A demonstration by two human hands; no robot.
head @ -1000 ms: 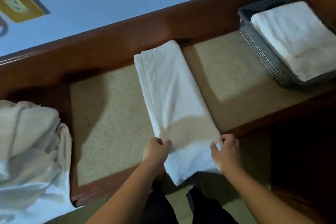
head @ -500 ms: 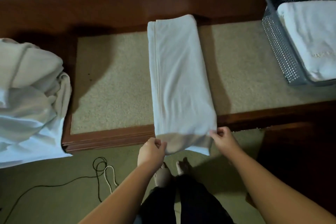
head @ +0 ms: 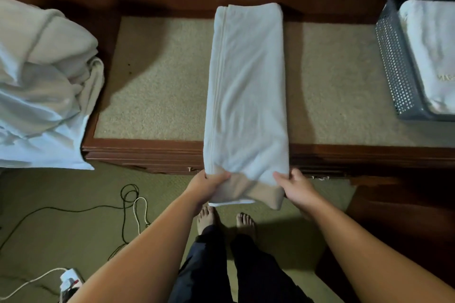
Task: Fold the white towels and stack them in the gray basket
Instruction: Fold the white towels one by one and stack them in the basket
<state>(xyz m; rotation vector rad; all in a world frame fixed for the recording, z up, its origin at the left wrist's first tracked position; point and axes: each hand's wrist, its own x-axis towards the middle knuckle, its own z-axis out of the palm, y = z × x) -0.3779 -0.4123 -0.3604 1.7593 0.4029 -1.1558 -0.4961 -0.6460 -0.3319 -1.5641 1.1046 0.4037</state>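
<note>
- Long folded towel [head: 246, 91] lies at frame centre on the bench top [head: 157, 96], its 6 o'clock end overhanging.
- Left hand [head: 209, 186] and right hand [head: 296, 186] each pinch a near corner.
- Gray basket [head: 396, 66] at 3 o'clock holds one folded towel [head: 433, 56]; unfolded pile [head: 41, 86] at 9 o'clock.
- Judgement: carry both corners level toward 12 o'clock, matching edges before pressing flat.

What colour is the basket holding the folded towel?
Gray, with perforated sides, seen in the head view: basket.

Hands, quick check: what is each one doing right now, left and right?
Left hand: closed on the near left corner of the long folded towel.
Right hand: closed on the same towel's near right corner.
</note>
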